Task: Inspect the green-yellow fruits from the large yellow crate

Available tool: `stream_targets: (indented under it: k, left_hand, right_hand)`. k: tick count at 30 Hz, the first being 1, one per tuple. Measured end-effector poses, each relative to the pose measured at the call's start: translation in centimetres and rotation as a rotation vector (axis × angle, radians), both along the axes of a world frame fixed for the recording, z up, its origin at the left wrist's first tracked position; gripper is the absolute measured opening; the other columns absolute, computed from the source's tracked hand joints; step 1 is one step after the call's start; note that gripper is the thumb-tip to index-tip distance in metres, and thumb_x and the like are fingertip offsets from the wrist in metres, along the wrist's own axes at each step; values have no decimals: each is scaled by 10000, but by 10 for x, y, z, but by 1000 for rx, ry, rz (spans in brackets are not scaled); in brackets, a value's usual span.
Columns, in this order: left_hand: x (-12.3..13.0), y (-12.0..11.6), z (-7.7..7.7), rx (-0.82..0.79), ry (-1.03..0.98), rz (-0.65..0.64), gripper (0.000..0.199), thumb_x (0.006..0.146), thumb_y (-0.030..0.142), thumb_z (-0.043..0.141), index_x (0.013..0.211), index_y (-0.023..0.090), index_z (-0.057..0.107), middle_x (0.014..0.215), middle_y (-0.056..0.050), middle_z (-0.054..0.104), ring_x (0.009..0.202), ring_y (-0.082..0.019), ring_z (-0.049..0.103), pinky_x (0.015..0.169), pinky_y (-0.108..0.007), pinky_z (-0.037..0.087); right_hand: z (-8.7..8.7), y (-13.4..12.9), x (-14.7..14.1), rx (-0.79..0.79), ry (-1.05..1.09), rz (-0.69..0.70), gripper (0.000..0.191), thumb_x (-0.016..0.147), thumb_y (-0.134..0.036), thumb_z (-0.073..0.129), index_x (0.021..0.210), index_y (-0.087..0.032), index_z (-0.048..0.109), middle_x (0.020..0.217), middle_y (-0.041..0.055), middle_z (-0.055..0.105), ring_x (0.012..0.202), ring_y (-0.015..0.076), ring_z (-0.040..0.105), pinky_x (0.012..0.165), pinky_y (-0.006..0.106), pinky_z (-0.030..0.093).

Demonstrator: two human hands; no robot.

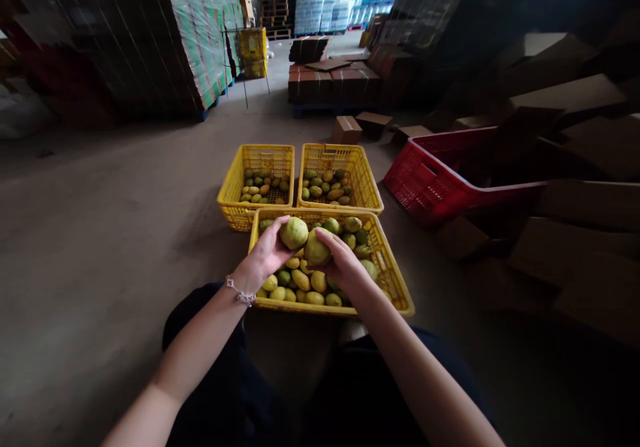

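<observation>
My left hand (270,250), with a bracelet on its wrist, is closed around a pale green roundish fruit (294,233). Close beside it, my right hand (345,257) grips another green fruit (318,248), its thumb lying over the top. Both hands are above the near yellow crate (333,308), which holds many green and yellow fruits (301,280). The exact kind of fruit cannot be made out. Behind stand two more yellow crates, a left one (231,197) and a right one (367,179), each with a layer of smaller-looking fruits on the bottom.
To the right is a red crate (425,190), with cardboard boxes (580,247) heaped around it. A small carton (346,130) lies on the concrete floor (125,234) behind the crates. Farther back are a pallet of boxes (333,84) and a wrapped stack (200,40).
</observation>
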State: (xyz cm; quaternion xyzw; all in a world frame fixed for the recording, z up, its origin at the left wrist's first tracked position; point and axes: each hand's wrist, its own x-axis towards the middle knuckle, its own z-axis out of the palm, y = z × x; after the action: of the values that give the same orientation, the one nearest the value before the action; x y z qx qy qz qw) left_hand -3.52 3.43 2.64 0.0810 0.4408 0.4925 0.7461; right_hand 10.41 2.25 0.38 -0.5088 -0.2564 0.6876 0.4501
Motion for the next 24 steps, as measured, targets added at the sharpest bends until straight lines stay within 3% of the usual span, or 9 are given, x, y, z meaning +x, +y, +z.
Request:
stream_targets:
  k: [3,6,11,15,18,21,24]
  left_hand:
    - [4,-2,-5,79,-11,23,109,787,182,723,873,132,681,881,-79,707,951,-203,669,915,-336,556]
    - [7,-2,-8,95,-56,87,138,741,95,746,845,129,663,866,-67,689,962,-198,679,930,-319,554]
    - [6,1,-6,47,-95,210,143,794,139,721,907,161,637,868,-44,682,833,-165,686,840,-302,586]
    - [4,0,-1,3,-106,107,125,862,283,656,895,163,651,764,-40,674,681,-155,668,694,-300,607]
    - [5,-2,-1,-66,-146,39,199,929,281,510,906,149,657,708,-55,667,627,-154,662,631,-287,601]
    - [8,-2,-6,-135,-160,55,246,944,221,428,970,127,654,767,-83,692,671,-175,685,631,-293,598]
    - [10,0,-12,-162,-144,118,250,949,308,481,993,125,646,816,-100,691,715,-199,689,632,-321,602]
  right_hand:
    - [2,-2,-2,46,-15,-37,173,761,-310,720,865,-221,615,772,-24,676,561,141,608,382,244,525]
    - [3,-3,-3,61,24,-96,237,711,-333,760,840,-214,600,725,-26,668,539,140,598,361,235,503]
    - [-1,-2,-1,49,202,-121,270,715,-377,764,860,-220,598,686,-59,656,528,128,614,376,214,480]
    - [-4,1,2,39,268,-107,215,768,-367,724,887,-230,611,653,-64,662,500,134,620,348,209,425]
    - [-1,1,5,-28,314,-84,185,842,-385,635,876,-203,632,643,-20,690,478,151,624,329,225,402]
    - [6,2,6,-133,364,-152,215,891,-368,558,828,-180,640,594,5,683,468,155,629,382,239,472]
    - [11,3,5,-201,359,-256,208,896,-330,543,775,-184,630,539,-8,655,442,150,614,475,272,554]
